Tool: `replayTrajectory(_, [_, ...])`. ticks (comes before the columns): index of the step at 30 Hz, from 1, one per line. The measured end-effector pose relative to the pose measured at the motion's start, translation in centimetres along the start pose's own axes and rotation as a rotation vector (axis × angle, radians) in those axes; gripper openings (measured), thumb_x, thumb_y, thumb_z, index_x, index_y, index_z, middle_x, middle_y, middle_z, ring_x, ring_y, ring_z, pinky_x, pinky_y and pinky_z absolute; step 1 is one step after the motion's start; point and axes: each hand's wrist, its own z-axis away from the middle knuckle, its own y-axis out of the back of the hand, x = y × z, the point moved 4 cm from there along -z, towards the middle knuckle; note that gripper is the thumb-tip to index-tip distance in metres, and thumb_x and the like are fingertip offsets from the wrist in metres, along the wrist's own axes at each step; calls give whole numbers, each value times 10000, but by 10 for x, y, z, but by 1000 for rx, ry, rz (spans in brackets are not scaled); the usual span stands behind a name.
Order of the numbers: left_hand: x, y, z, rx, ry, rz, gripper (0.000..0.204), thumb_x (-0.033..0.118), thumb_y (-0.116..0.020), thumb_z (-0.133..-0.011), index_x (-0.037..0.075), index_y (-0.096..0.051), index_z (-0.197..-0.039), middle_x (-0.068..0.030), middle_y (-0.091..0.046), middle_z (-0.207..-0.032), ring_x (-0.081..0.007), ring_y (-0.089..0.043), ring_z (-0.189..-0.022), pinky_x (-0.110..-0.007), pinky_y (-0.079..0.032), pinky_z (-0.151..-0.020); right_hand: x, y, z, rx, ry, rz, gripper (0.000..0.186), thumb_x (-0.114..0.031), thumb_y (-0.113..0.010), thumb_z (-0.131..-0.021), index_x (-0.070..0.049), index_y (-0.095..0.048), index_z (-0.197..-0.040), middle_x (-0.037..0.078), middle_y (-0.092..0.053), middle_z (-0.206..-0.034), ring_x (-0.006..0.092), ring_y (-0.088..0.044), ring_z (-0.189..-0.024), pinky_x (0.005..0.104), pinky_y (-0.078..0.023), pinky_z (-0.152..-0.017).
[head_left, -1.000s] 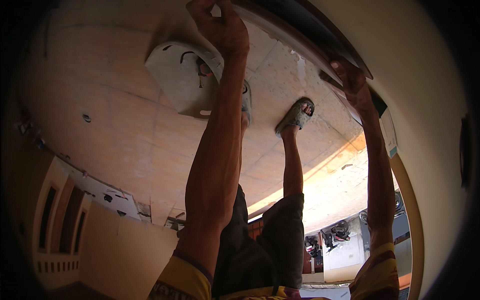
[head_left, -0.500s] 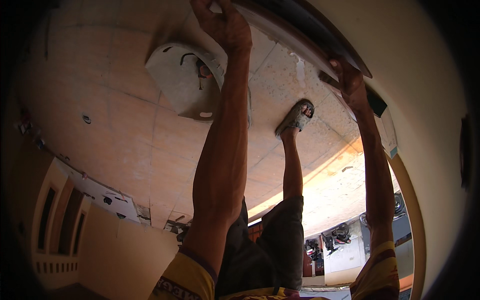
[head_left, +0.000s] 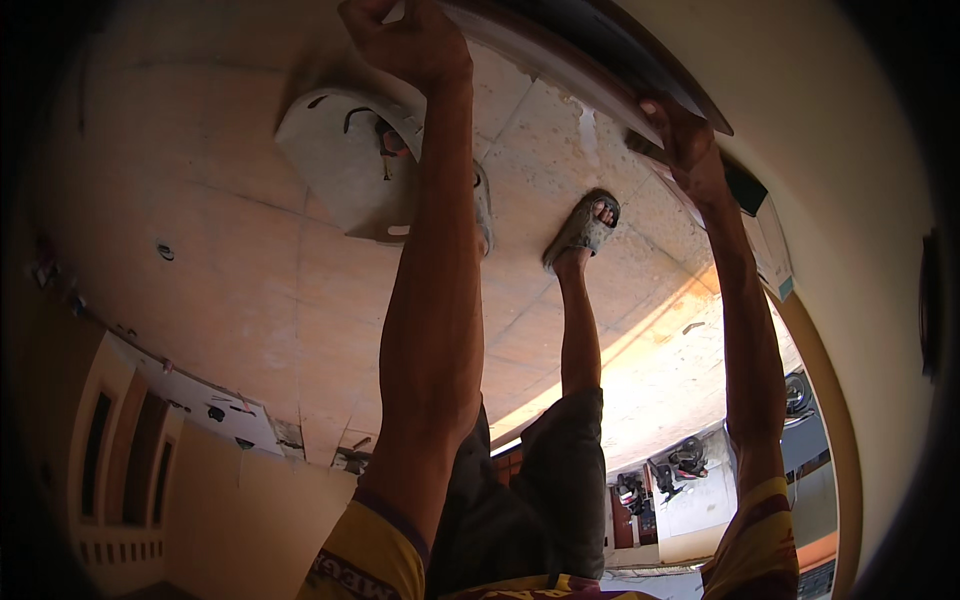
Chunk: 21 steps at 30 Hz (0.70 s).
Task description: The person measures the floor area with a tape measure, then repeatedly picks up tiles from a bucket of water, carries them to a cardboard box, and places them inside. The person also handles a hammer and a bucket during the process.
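A long dark brown board (head_left: 600, 55) runs along the wall at the top right. My right hand (head_left: 690, 150) is closed on its lower end, the thumb on the near side. My left hand (head_left: 420, 45) is raised at the top edge beside the board's far part. Its fingers are curled and partly cut off by the frame, so what they grip is hidden. Below my left hand, partly behind my forearm, stands a pale plastic stool-like piece (head_left: 330, 170) with slots. A small orange and black tool (head_left: 390, 140) lies on it.
The cream wall (head_left: 850, 180) rises close on my right. A green and white box-like thing (head_left: 765, 235) sits by the wall behind my right wrist. My sandalled foot (head_left: 585, 230) stands on the dusty tile floor (head_left: 230, 260). Sunlit ground with parked motorbikes (head_left: 680, 465) shows through the doorway.
The view has shifted slightly, and both hands appear a little farther left and higher in it. The right hand keeps its hold on the board.
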Motion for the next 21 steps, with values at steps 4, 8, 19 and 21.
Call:
replayTrajectory(4, [-4, 0, -6, -22, -4, 6, 323, 206, -806, -914, 59, -562, -761, 1, -590, -767, -101, -512, -759, -275, -464, -740, -5, 2, -8, -101, -218, -106, 224, -165, -622, -1030, -2, -649, -1182, 221, -688, -880, 332, -689, -721, 401, -564, -653])
replayTrajectory(8, [-18, 6, -1, -26, 82, 145, 345, 246, -800, -930, 64, -554, -771, 3, -592, -786, -92, -506, -773, -265, -452, -748, 3, 6, -12, -18, -46, 71, 228, -198, -624, -1032, -17, -666, -1165, 216, -702, -883, 328, -705, -725, 406, -573, -655])
replayTrajectory(19, [-7, 11, 3, -185, 237, 129, 275, 235, -745, -964, 56, -552, -882, -33, -597, -877, -167, -549, -956, -375, -450, -911, -14, 3, -44, 40, 15, 47, 211, -79, -648, -977, -23, -715, -1169, 152, -748, -1019, 259, -740, -873, 399, -582, -769])
replayTrajectory(21, [-9, 13, -3, -174, 237, 150, 284, 260, -751, -960, 50, -568, -904, -40, -604, -898, -172, -550, -966, -370, -439, -939, -26, 6, -60, 23, -46, 18, 208, -80, -668, -968, -24, -721, -1161, 140, -754, -991, 233, -743, -851, 382, -584, -752])
